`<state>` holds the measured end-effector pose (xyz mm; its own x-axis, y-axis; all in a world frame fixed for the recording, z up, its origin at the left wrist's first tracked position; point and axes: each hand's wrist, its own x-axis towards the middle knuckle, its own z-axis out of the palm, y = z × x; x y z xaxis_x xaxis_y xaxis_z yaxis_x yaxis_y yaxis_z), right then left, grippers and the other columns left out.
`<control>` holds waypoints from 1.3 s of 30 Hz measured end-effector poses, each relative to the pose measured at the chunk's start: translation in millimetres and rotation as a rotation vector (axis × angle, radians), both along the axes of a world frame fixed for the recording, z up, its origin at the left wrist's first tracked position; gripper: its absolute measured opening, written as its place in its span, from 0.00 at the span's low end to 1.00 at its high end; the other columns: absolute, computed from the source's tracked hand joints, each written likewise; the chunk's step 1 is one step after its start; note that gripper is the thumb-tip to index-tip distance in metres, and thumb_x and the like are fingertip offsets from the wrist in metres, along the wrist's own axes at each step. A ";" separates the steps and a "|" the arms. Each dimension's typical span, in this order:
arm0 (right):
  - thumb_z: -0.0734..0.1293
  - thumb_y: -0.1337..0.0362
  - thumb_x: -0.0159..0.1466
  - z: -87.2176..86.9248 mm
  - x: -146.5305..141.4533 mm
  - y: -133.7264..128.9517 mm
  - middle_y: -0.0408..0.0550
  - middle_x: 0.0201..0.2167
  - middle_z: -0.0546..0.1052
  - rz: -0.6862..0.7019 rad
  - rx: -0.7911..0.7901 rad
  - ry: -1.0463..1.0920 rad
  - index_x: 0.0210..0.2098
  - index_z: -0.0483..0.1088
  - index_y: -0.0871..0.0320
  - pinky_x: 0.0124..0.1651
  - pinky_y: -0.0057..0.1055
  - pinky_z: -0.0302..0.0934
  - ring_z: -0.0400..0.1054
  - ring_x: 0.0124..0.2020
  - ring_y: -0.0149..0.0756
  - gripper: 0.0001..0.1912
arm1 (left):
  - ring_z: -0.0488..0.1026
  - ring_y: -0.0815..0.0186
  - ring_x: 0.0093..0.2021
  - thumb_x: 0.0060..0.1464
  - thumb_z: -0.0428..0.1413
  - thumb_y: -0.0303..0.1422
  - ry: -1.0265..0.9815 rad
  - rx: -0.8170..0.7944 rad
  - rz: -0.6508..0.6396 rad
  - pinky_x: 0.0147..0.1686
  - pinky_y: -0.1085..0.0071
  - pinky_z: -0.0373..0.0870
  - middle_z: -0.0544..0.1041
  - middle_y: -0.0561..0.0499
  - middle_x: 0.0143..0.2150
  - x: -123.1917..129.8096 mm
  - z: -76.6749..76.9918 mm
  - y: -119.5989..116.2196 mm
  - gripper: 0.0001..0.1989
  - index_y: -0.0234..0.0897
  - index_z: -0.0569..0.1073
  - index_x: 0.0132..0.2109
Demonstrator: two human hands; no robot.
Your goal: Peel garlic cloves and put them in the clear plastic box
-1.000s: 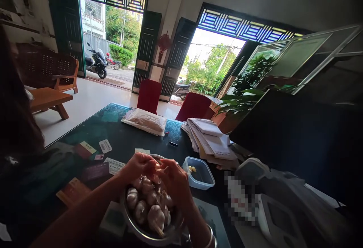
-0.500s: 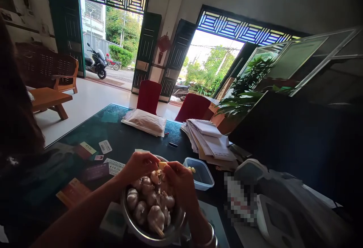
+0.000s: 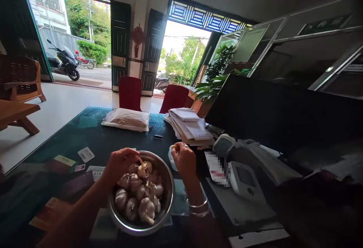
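On the desk point(image 3: 90, 140), garlic point(image 3: 140, 192) sits in the bowl point(image 3: 169, 198). My hands are apart — left point(image 3: 119, 162) at the garlic, right point(image 3: 185, 161) over the tub point(image 3: 171, 159); grips unclear. A low wrist could tip the tub.

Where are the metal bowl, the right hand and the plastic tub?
Metal bowl point(image 3: 168, 192), head view: inner wall.
Right hand point(image 3: 185, 161), head view: back of the hand.
Plastic tub point(image 3: 172, 163), head view: exposed left side.

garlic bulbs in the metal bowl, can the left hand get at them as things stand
Probably yes: the left hand is at the far left edge of the metal bowl, which has no lid, and nothing seems to block the garlic bulbs.
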<state>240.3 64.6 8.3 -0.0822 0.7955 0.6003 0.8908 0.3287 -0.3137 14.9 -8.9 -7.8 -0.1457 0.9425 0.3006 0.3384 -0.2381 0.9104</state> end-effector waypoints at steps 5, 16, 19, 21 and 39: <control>0.65 0.74 0.56 -12.4 16.3 19.1 0.54 0.23 0.75 -0.042 -0.081 -0.060 0.25 0.71 0.60 0.26 0.29 0.56 0.71 0.25 0.40 0.06 | 0.75 0.62 0.33 0.48 0.57 0.38 0.046 -0.028 -0.024 0.31 0.73 0.69 0.80 0.49 0.33 -7.8 -2.4 3.6 0.12 0.35 0.77 0.37; 0.65 0.68 0.58 -4.7 -34.5 -27.1 0.40 0.22 0.76 0.643 -0.260 -0.001 0.30 0.75 0.56 0.29 0.23 0.55 0.68 0.24 0.29 0.05 | 0.75 0.61 0.32 0.46 0.55 0.32 0.251 -0.099 -0.087 0.31 0.73 0.66 0.80 0.49 0.30 -14.8 5.3 3.8 0.10 0.36 0.80 0.34; 0.68 0.67 0.56 -6.9 -38.8 -32.1 0.40 0.20 0.75 0.654 -0.276 -0.073 0.25 0.74 0.57 0.28 0.24 0.54 0.67 0.23 0.28 0.04 | 0.74 0.62 0.31 0.46 0.54 0.31 0.309 -0.085 -0.097 0.30 0.73 0.65 0.80 0.49 0.30 -16.2 2.3 5.7 0.11 0.36 0.80 0.35; 0.69 0.64 0.55 -11.5 -41.9 -34.1 0.40 0.20 0.74 0.659 -0.262 -0.130 0.23 0.74 0.56 0.27 0.24 0.54 0.66 0.23 0.29 0.05 | 0.74 0.62 0.31 0.46 0.55 0.30 0.323 -0.076 -0.106 0.31 0.73 0.66 0.80 0.48 0.30 -15.7 -1.2 7.0 0.11 0.35 0.79 0.37; 0.63 0.72 0.55 -6.6 -44.9 -40.7 0.38 0.18 0.71 0.701 -0.295 -0.047 0.23 0.71 0.58 0.27 0.24 0.53 0.62 0.21 0.27 0.08 | 0.75 0.61 0.36 0.46 0.58 0.29 0.497 0.029 -0.245 0.38 0.71 0.66 0.80 0.48 0.36 1.4 -1.9 2.2 0.10 0.38 0.79 0.37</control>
<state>195.4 23.8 1.7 -0.6474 0.6749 0.3541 0.5193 0.7307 -0.4432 16.3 -6.7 -9.7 0.2425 0.9213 0.3040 0.6569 -0.3866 0.6474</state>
